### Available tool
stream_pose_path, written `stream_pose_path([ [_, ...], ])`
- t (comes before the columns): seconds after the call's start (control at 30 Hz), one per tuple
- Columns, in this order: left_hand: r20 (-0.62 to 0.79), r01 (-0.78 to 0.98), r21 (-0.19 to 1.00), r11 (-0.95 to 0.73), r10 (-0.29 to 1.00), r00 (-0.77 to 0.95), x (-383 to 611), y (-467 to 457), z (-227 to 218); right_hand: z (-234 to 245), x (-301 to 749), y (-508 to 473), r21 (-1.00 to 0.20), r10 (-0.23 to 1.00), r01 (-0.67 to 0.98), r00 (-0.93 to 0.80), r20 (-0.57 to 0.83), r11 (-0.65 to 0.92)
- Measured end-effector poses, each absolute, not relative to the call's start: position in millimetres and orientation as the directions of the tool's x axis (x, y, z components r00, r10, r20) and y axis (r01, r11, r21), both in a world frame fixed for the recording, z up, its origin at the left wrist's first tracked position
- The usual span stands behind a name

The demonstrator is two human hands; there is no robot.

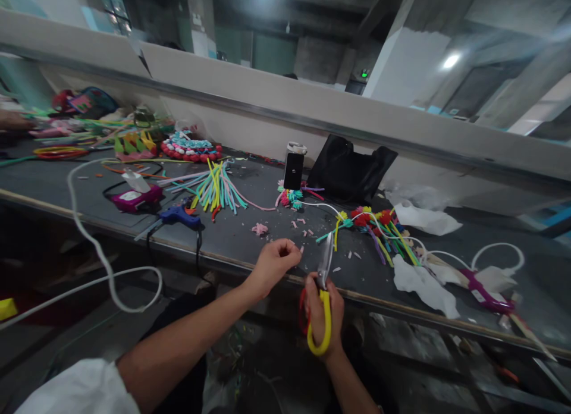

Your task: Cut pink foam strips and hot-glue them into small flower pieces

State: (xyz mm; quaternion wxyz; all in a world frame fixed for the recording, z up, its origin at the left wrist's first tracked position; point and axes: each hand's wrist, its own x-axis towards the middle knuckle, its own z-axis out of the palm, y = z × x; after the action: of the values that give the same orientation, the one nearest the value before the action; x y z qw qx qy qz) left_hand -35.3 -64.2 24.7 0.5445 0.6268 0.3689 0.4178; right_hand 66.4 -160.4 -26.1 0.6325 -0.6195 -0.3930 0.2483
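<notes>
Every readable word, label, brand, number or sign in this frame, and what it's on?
No text is legible.
Phone screen: small white marks, too small to read.
Green lit sign in the background: too small and blurred.
Magenta power strip at picture left: pale label, unreadable.
Second magenta strip at picture right: pale label, unreadable.

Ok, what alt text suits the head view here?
A person's right hand holds red-and-yellow-handled scissors at a dark workbench; the curled left hand is near small pink scraps. Beyond are a fan of coloured stems, a phone and a black bag.
</notes>
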Motion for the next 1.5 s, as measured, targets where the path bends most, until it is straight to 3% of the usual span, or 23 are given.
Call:
stream_pose_path([
  [0.07,0.272,0.188,0.91,-0.371,0.873,0.405,-35,-67,24,-20,68,-162,-0.988,0.822,0.11,0.551,0.148,0.104],
  [0.17,0.479,0.409,0.6,-0.688,0.718,0.505,-34,-73,22,-16,71,-161,-0.993,0.828,0.071,0.549,0.117,0.093],
  [0.27,0.519,0.505,0.311,-0.805,0.589,0.62,-31,-79,20,-18,73,-158,-0.995,0.828,-0.013,0.556,0.072,0.095],
  [0.37,0.481,0.516,0.123,-0.848,0.505,0.716,-29,-83,18,-24,74,-154,-0.99,0.823,-0.051,0.562,0.079,0.13],
  [0.5,0.459,0.487,0.019,-0.873,0.44,0.772,-29,-86,19,-31,76,-152,-0.989,0.824,-0.032,0.557,0.103,0.145],
  [0.7,0.456,0.472,-0.01,-0.882,0.416,0.787,-29,-88,20,-31,80,-152,-0.99,0.818,-0.014,0.566,0.109,0.141],
  [0.8,0.459,0.456,0.021,-0.89,0.414,0.786,-29,-90,19,-28,81,-153,-0.991,0.836,-0.038,0.541,0.087,0.127],
  [0.87,0.47,0.454,0.124,-0.883,0.455,0.757,-28,-89,18,-25,82,-155,-0.992,0.845,-0.035,0.527,0.088,0.125],
  [0.97,0.403,0.414,0.492,-0.766,0.622,0.671,-31,-82,18,-21,81,-158,-0.99,0.853,-0.069,0.517,0.07,0.124],
  [1.03,0.247,0.332,0.764,-0.554,0.726,0.642,-34,-76,18,-20,81,-159,-0.988,0.86,-0.1,0.509,0.048,0.115],
  [1.1,0.099,0.245,0.911,-0.332,0.752,0.652,-36,-70,19,-20,79,-159,-0.988,0.859,-0.108,0.51,0.041,0.111],
  [1.2,0.022,0.153,0.973,-0.172,0.73,0.683,-39,-66,20,-20,77,-158,-0.986,0.856,-0.122,0.515,0.037,0.115],
  [1.5,-0.076,0.077,0.997,0.029,0.686,0.724,-36,-71,16,-18,76,-161,-0.99,0.87,-0.034,0.483,0.101,0.135],
])
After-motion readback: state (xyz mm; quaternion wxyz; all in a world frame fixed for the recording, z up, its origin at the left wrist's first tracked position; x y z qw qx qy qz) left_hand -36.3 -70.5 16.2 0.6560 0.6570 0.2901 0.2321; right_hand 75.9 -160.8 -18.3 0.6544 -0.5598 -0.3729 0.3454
